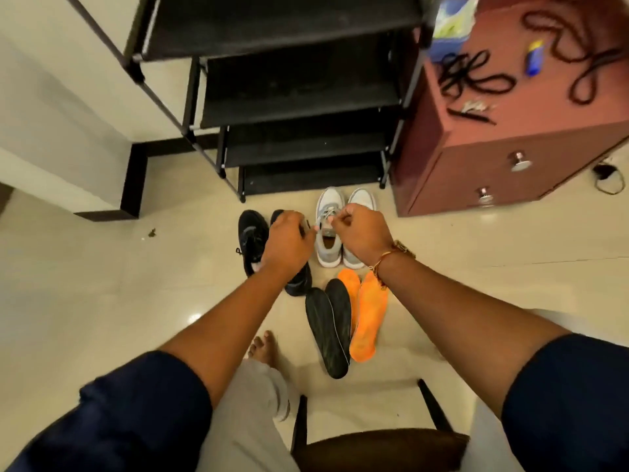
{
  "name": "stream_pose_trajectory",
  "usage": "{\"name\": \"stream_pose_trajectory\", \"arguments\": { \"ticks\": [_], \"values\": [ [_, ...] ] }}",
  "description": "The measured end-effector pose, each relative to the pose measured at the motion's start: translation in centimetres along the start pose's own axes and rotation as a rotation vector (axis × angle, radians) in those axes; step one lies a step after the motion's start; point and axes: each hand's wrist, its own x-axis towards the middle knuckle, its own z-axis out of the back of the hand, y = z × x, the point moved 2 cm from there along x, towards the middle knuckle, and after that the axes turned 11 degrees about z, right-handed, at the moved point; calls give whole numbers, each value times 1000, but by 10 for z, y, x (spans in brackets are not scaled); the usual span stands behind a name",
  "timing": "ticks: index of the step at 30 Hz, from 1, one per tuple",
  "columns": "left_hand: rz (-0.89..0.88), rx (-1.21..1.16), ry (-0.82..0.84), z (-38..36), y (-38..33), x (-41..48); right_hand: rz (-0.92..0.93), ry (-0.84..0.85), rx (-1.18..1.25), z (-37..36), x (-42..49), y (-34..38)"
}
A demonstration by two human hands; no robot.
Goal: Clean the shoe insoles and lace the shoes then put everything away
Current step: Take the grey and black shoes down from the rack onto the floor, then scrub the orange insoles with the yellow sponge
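Note:
A pair of grey-white sneakers [329, 248] stands on the floor in front of the shoe rack. My left hand [289, 241] and my right hand [366, 233] hover over the left grey sneaker, each pinching an end of its grey lace [326, 216]. A pair of black sneakers [252, 240] stands to the left, partly hidden under my left hand. Two black insoles [328, 330] and two orange insoles [367, 318] lie on the floor nearer to me.
A black multi-tier shoe rack [299, 97] stands behind the shoes. A maroon drawer cabinet [503, 158] on the right carries black laces [466, 78], a brown lace [578, 46] and a small blue-yellow item [534, 57]. A stool [374, 447] and my bare foot [263, 347] are near.

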Motion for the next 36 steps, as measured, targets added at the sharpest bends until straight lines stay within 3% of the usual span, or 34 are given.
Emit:
{"name": "stream_pose_trajectory", "arguments": {
  "ticks": [7, 18, 26, 36],
  "values": [
    [-177, 195, -125, 12, -79, -52, 80, -117, -173, 98, -33, 5],
    [-376, 376, -161, 51, -181, -54, 82, -243, -442, 208, -31, 8],
    [-219, 135, -68, 5, -236, 20, 121, -255, -452, 253, 78, -30],
    [-105, 16, 14, -29, -250, 131, -57, -163, -507, 303, 261, -63]
  ]
}}
